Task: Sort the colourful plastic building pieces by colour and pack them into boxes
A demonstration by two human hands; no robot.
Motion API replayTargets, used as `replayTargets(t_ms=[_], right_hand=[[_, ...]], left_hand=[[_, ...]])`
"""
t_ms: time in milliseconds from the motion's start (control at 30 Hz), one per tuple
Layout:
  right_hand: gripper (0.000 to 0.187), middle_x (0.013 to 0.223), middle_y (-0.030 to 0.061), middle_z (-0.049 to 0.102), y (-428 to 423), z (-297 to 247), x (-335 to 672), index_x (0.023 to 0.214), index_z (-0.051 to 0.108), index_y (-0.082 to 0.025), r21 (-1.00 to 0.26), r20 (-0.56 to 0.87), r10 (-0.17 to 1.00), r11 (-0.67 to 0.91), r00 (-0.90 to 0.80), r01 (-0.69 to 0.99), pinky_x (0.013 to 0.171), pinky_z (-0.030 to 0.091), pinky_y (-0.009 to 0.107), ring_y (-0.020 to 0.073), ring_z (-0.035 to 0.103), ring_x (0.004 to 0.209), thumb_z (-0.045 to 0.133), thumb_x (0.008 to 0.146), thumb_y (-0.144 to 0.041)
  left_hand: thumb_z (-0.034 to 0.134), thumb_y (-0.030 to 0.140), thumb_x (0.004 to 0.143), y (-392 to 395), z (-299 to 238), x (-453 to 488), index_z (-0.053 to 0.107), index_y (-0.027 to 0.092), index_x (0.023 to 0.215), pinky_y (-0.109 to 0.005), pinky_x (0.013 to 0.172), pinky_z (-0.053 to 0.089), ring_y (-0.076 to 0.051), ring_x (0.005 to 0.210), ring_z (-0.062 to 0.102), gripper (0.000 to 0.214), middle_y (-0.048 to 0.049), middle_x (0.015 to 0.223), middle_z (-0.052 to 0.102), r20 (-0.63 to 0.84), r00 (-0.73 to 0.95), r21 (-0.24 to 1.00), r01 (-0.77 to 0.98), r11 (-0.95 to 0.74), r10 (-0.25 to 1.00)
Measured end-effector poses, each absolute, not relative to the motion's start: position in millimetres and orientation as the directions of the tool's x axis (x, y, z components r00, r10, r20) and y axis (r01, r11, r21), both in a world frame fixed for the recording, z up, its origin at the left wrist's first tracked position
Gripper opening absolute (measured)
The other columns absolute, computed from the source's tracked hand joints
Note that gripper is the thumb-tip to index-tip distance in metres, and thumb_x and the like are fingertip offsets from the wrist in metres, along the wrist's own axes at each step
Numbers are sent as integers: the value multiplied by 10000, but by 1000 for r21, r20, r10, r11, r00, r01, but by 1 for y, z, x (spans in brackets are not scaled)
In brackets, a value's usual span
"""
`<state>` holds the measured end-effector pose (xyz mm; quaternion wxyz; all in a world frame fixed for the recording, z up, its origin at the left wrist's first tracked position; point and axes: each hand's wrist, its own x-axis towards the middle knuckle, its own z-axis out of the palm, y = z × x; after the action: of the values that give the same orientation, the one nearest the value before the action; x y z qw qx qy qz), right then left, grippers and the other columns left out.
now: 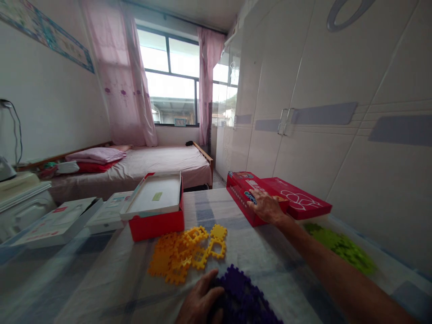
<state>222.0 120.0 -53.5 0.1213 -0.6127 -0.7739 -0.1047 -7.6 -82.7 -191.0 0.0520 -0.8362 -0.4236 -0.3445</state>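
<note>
My right hand rests on top of a red box with printed lettering, its fingers spread over the lid. My left hand is low in the view, at the left side of a pile of purple interlocking plastic pieces. Its visible fingers are slightly bent and apart, touching or very close to the pile; part of the hand is cut off by the lower edge. Beyond it lies a heap of yellow interlocking pieces, some solid squares and some open frames. Green pieces lie right of my right forearm, partly blurred.
A flat red box with white line drawing sits beside the printed one. At left, a red box with a white tray-like top stands near two white boxes. A bed is behind the cloth-covered table; wardrobes line the right.
</note>
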Motion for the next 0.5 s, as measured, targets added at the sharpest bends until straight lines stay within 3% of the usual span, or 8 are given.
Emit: replayTargets(t_ms=[200,500], right_hand=[[502,1245,131,581,123,-43,218,1396,363,-201,52,335,914,226,-230,973,844,467,369,255,605,1034,340,897,-257],[502,1118,163,647,122,-27,222,1392,369,-146,99,381,886,247,-265,964,797,488,355,256,642,960,315,895,-185]], left_hand=[[589,153,722,-85,-191,-6,598,195,1070,-269,905,502,-222,1131,577,351,-155,1236,585,623,392,199,758,-621,677],[589,158,710,-87,-183,-4,616,186,1030,-250,863,521,-216,1080,612,322,-162,1184,619,662,389,156,765,-625,641]])
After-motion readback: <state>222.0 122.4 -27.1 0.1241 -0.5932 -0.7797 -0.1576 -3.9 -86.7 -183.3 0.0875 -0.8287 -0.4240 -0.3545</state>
